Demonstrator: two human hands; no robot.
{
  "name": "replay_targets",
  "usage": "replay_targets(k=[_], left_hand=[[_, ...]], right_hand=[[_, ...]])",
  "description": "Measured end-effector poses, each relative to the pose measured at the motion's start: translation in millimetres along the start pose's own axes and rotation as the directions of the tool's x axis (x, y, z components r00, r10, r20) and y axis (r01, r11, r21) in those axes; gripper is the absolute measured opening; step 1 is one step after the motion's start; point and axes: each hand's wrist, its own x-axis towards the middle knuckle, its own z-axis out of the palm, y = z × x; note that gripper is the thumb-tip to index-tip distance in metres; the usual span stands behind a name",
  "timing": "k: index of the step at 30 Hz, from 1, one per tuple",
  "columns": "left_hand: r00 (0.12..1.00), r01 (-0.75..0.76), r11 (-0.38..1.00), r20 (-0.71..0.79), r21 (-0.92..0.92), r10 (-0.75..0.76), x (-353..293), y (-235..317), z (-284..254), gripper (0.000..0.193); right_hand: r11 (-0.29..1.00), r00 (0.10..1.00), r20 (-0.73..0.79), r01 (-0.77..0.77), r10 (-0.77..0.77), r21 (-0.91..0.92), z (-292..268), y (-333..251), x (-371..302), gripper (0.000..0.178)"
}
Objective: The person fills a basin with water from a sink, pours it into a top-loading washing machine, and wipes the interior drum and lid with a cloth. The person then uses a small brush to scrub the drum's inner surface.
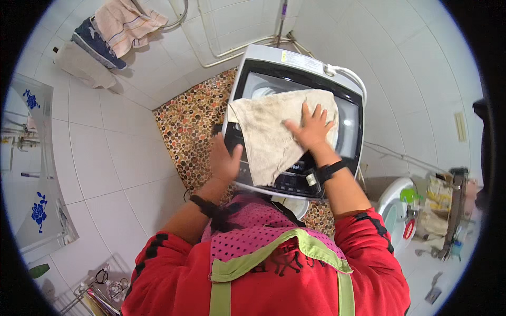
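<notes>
While the right hand (313, 129) pressed nothing between its fingers, it was spread, palm down, upon a stained cream cloth (263, 131). Also the left hand (225, 160) was open, with its thumb apart, beside the left edge of the top-loading washing machine (258, 55); whether it touched this edge, I could not tell. The cloth lay partly crumpled across the machine's dark-framed lid (347, 124) and reached over the control panel (292, 183). Around the machine's left side was pebble-patterned flooring (190, 113), and a striped pink towel (126, 26) hung at upper left.
</notes>
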Motion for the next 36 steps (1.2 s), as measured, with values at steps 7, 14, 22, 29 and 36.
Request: replay_targets(k=[7, 14, 22, 29, 36], left_hand=[[0.996, 0.014, 0.986, 0.081, 0.166, -0.028, -11.0, 5.3, 2.1, 0.086], [0.999, -0.032, 0.968, 0.043, 0.249, 0.022, -9.0, 11.7, 3.5, 0.090], [1.000, -0.020, 0.956, 0.023, 0.292, 0.014, -8.1, 15.9, 1.1, 0.090], [0.820, 0.141, 0.209, -0.005, -0.968, -0.573, -21.1, -31.2, -12.0, 0.044], [0.966, 0.131, 0.912, -0.158, -0.388, -0.206, -16.1, -56.2, -9.7, 0.049]], right_hand=[[0.684, 0.688, -0.027, 0.717, -0.726, -0.132, 53.0, -71.7, 41.0, 0.095], [0.952, 0.967, -0.097, 0.211, -0.237, -0.223, -9.5, -14.5, 222.2, 0.082], [0.670, 0.683, 0.070, 0.728, -0.727, -0.145, 34.1, -145.8, 171.5, 0.074], [0.311, 0.313, -0.023, 0.949, -0.949, 0.057, 74.3, -127.9, -35.2, 0.053], [0.697, 0.683, 0.147, 0.714, -0.715, 0.068, 28.9, 79.1, -82.6, 0.074]])
